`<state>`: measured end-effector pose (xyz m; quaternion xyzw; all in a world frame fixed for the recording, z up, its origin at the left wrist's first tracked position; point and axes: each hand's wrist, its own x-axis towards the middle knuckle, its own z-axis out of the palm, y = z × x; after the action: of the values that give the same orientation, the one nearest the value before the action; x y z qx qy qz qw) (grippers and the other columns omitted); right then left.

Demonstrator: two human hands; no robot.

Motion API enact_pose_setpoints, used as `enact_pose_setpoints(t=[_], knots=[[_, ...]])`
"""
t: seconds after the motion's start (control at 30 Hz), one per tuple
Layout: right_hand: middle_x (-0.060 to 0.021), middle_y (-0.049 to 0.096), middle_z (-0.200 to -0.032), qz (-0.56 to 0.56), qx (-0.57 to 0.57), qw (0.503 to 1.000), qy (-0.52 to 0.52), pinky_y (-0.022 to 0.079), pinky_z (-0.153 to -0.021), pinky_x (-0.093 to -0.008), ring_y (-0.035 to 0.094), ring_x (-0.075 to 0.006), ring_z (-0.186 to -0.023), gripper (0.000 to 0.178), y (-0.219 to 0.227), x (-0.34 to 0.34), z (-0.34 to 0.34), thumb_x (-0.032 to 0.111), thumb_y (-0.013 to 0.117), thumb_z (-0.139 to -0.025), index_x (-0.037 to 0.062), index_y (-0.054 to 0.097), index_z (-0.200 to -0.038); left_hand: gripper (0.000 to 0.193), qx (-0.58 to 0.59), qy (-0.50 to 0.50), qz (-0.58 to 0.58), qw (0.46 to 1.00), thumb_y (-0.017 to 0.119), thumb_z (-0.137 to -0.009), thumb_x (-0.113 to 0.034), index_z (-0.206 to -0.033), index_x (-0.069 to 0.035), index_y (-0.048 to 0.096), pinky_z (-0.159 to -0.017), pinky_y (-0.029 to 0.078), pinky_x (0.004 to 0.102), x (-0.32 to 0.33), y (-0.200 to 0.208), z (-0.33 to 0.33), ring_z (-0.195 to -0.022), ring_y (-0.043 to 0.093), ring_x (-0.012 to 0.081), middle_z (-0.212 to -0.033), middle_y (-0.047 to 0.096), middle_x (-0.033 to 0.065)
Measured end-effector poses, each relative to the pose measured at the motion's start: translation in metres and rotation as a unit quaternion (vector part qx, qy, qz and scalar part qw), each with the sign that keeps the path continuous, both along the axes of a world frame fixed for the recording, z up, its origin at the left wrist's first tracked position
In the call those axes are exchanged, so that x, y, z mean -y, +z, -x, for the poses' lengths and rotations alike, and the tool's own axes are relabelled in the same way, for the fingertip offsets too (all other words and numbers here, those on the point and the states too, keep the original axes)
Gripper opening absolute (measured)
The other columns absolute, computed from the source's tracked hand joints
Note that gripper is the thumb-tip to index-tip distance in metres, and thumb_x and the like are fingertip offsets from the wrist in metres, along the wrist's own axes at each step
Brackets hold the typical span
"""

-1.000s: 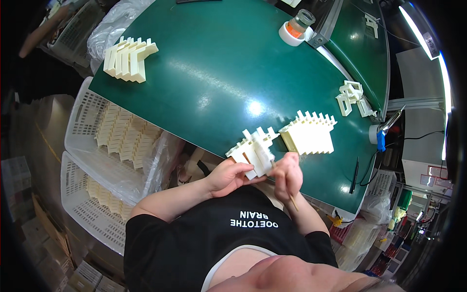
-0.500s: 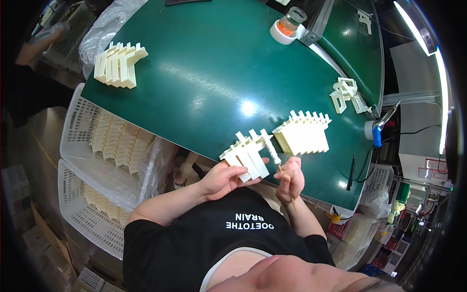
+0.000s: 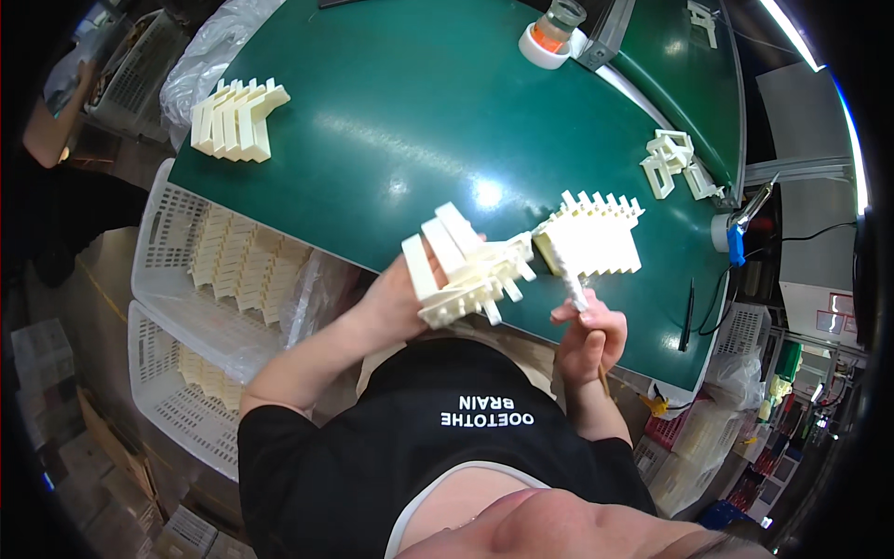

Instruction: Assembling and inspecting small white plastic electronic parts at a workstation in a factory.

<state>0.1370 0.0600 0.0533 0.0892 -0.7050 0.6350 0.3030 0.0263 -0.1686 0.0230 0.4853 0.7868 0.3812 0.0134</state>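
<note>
My left hand point(image 3: 396, 293) is closed round several cream plastic parts point(image 3: 449, 244), held together as a bunch and tilted above the front table edge. Their toothed ends point toward the right and toward me. In my right hand point(image 3: 596, 337) is a thin wooden stick with a white, lumpy wrapped tip, like a swab point(image 3: 569, 273); my fingers pinch it near the wrapping. The tip reaches up beside the bunch, in front of a row of similar cream parts point(image 3: 601, 247) standing on the green table point(image 3: 372, 168). Whether the tip touches either is hard to tell.
Another cream stack point(image 3: 240, 123) stands at far left. White crates point(image 3: 158, 233) of similar parts sit below the left edge. A glass jar point(image 3: 561, 23) in a white ring, loose cream frames point(image 3: 669, 158), a blue-handled tool point(image 3: 736, 244) and a black pen point(image 3: 687, 317) lie rightward. A person's arm point(image 3: 47, 130) shows at far left.
My left hand has turned the bunch over and raised it, so its toothed ends now face toward me. My right hand has moved right with the swab, away from the bunch.
</note>
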Motion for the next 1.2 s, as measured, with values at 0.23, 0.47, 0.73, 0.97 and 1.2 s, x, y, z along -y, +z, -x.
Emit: enact_pose_setpoints(t=[0.23,0.47,0.73,0.97,1.2], knots=[[-0.0065,0.065,-0.073,-0.153,0.01,0.97,0.191,0.045,-0.064,-0.036,0.057,-0.0221,-0.061,0.029,0.008,0.009,0.008,0.021,0.051,-0.099,0.0074,0.062,-0.075,0.043,-0.035,-0.001,0.028,0.999,0.057,-0.087,-0.018,-0.13,-0.011,0.056,-0.105,0.041,0.0456,0.008,-0.029,0.002,-0.128,0.048,0.0331,-0.14,0.051,0.0101],[-0.0081,0.064,-0.071,-0.199,0.062,0.972,0.11,0.047,-0.061,-0.0349,0.057,-0.0231,-0.06,0.021,0.015,0.002,0.011,0.0,0.053,-0.089,0.0051,0.064,-0.072,0.044,-0.002,-0.004,-0.009,1.0,0.059,-0.085,-0.016,-0.129,-0.011,0.057,-0.105,0.042,0.0438,0.009,-0.03,0.001,-0.129,0.049,0.0309,-0.138,0.054,0.0106],[-0.0072,0.065,-0.072,-0.179,0.08,0.973,0.123,0.047,-0.06,-0.0339,0.058,-0.0225,-0.061,0.02,0.02,0.011,0.018,-0.004,0.055,-0.085,0.0061,0.064,-0.071,0.042,0.016,-0.018,-0.013,1.0,0.059,-0.085,-0.015,-0.127,-0.009,0.058,-0.104,0.043,0.0428,0.01,-0.026,0.004,-0.127,0.051,0.0307,-0.136,0.055,0.0107],[-0.0065,0.064,-0.069,-0.217,0.061,0.969,0.101,0.047,-0.057,-0.0325,0.059,-0.0205,-0.061,0.02,0.025,0.006,0.019,-0.001,0.055,-0.088,0.0044,0.063,-0.071,0.041,-0.01,-0.02,0.01,1.0,0.062,-0.084,-0.014,-0.125,-0.009,0.059,-0.105,0.042,0.0434,0.013,-0.025,0.005,-0.127,0.051,0.0313,-0.135,0.057,0.0101],[-0.0088,0.059,-0.064,0.037,0.063,0.997,0.032,0.04,-0.054,-0.0277,0.052,-0.0152,-0.054,0.04,0.008,-0.023,0.016,0.023,0.041,-0.104,0.0038,0.055,-0.071,0.05,0.52,-0.123,-0.122,0.837,0.051,-0.093,-0.007,-0.141,-0.006,0.04,-0.097,0.049,0.0405,0.033,0.008,0.001,-0.123,0.054,0.0312,-0.136,0.053,0.0198]])
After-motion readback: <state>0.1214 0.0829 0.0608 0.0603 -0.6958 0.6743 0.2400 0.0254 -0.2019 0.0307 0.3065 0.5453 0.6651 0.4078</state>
